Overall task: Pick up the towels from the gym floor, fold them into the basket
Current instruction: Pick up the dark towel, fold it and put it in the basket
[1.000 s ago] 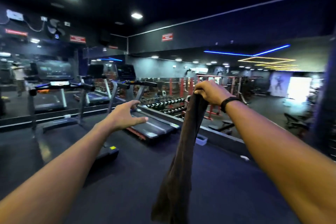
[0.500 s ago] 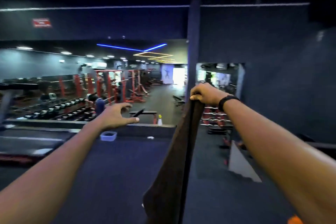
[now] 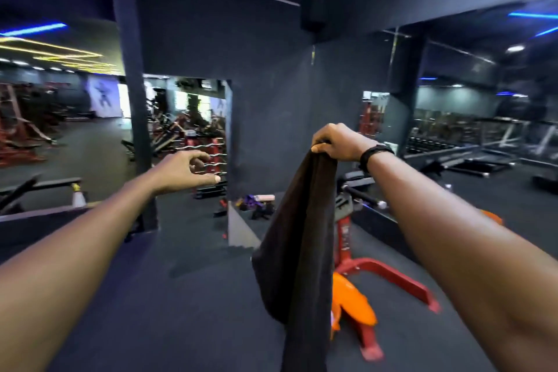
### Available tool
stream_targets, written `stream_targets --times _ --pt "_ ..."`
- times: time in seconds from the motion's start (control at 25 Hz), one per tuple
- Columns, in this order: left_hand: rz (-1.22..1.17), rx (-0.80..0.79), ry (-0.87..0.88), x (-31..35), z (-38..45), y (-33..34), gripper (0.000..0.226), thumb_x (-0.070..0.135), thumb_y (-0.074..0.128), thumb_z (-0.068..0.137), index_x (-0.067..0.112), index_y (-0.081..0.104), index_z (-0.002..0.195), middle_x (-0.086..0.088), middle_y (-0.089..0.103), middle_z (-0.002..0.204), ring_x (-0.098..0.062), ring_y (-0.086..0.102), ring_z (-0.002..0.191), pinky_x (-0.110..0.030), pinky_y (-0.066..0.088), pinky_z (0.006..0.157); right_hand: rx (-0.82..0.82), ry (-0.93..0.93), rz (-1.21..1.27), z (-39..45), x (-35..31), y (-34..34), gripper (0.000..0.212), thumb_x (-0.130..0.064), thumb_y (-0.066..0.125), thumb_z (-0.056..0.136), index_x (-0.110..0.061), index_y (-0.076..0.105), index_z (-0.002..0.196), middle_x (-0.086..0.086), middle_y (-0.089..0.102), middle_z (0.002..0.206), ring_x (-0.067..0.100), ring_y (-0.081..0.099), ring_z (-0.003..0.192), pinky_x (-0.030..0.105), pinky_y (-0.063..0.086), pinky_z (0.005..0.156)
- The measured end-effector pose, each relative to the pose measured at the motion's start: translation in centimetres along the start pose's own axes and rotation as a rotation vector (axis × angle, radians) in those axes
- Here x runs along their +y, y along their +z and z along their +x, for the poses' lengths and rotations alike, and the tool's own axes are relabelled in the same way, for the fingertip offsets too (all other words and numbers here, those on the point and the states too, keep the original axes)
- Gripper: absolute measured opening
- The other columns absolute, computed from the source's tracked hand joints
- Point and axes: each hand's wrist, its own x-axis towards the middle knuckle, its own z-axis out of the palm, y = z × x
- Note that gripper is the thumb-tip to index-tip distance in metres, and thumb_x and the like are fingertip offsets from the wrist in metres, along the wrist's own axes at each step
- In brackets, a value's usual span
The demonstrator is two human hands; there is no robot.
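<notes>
Dark brown cloth towel (image 3: 302, 251) hangs long axis vertical, top bunched in the gripping right hand (image 3: 338, 142); left hand (image 3: 184, 170) loosely spread, holding nothing

Left of the right hand (image 3: 338, 143) gripping the hanging towel (image 3: 302, 251), air lies open toward the empty left hand (image 3: 184, 170). Below-right, a red stand (image 3: 377, 269) and orange object (image 3: 351, 302) crowd the floor.

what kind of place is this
A gym, most likely its weights area. A rack of curl bars stands in the opening ahead, a red equipment stand sits on the dark rubber floor, and treadmills line the far right.
</notes>
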Motion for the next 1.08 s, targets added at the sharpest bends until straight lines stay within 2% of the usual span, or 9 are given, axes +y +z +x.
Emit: stream_targets --times 0.12,0.28,0.4,0.56,0.76,0.84,0.96,1.08 --pt "-0.044 -0.032 0.059 6.2 4.0 6.9 0.066 0.045 0.080 0.070 0.021 0.057 0.127 -0.002 0.064 0.114 -0.017 0.062 0.101 -0.027 0.046 0.090 0.015 0.117 -0.047 -3.9 9.4 -1.3 0.025 -0.023 0.062 0.089 -0.029 0.055 0.065 0.002 0.065 0.081 0.024 0.062 0.085 0.038 0.052 0.082" --pt "-0.076 -0.091 0.115 12.6 8.4 13.8 0.065 0.046 0.078 0.071 0.020 0.057 0.127 -0.003 0.063 0.114 -0.019 0.060 0.103 -0.034 0.047 0.096 0.026 0.225 -0.081 -7.8 18.7 -2.0 0.016 -0.028 0.061 0.088 -0.029 0.060 0.072 0.004 0.067 0.085 0.026 0.064 0.086 0.039 0.053 0.081" --pt "-0.082 -0.123 0.146 16.2 11.7 18.7 0.063 0.049 0.077 0.071 0.024 0.058 0.125 0.000 0.063 0.112 -0.019 0.060 0.104 -0.034 0.046 0.098 0.037 0.296 -0.098 -9.8 24.9 -2.4 0.019 -0.029 0.060 0.088 -0.029 0.057 0.070 0.001 0.060 0.081 0.026 0.062 0.086 0.037 0.052 0.080" --pt "-0.094 -0.175 0.206 19.3 17.1 24.5 0.062 0.051 0.077 0.070 0.026 0.058 0.123 0.002 0.062 0.110 -0.018 0.059 0.105 -0.036 0.045 0.099 -0.004 0.329 -0.132 -10.3 32.3 -1.1 0.010 -0.024 0.061 0.091 -0.025 0.065 0.082 0.001 0.056 0.079 0.023 0.058 0.083 0.030 0.045 0.073" --pt "-0.083 -0.231 0.218 20.8 26.3 30.2 0.060 0.051 0.076 0.071 0.027 0.058 0.123 0.005 0.061 0.109 -0.015 0.059 0.104 -0.033 0.046 0.096 -0.042 0.337 -0.171 -5.8 41.4 1.1 0.011 -0.023 0.061 0.091 -0.023 0.067 0.082 0.005 0.062 0.080 0.027 0.061 0.084 0.034 0.051 0.075" --pt "-0.104 -0.240 0.218 21.2 30.6 32.3 0.057 0.049 0.076 0.072 0.026 0.060 0.121 0.003 0.063 0.111 -0.015 0.060 0.103 -0.031 0.045 0.095 -0.051 0.301 -0.148 -2.5 44.5 1.9 0.012 -0.020 0.061 0.091 -0.019 0.067 0.080 0.005 0.061 0.077 0.026 0.059 0.080 0.030 0.047 0.070" --pt "-0.131 -0.270 0.219 21.9 36.2 34.2 0.052 0.047 0.076 0.073 0.026 0.062 0.118 0.003 0.064 0.110 -0.014 0.061 0.103 -0.030 0.046 0.094 -0.079 0.204 -0.115 2.9 47.5 2.9 0.013 -0.016 0.062 0.091 -0.007 0.071 0.089 0.005 0.063 0.081 0.021 0.059 0.082 0.023 0.037 0.069" --pt "-0.161 -0.266 0.217 23.2 41.5 35.8 0.044 0.047 0.076 0.074 0.030 0.064 0.112 0.007 0.066 0.106 -0.011 0.063 0.101 -0.030 0.048 0.093 -0.042 0.123 -0.035 9.0 50.2 3.9 0.011 -0.015 0.064 0.090 -0.008 0.073 0.088 0.000 0.063 0.076 0.012 0.057 0.077 0.018 0.036 0.063"
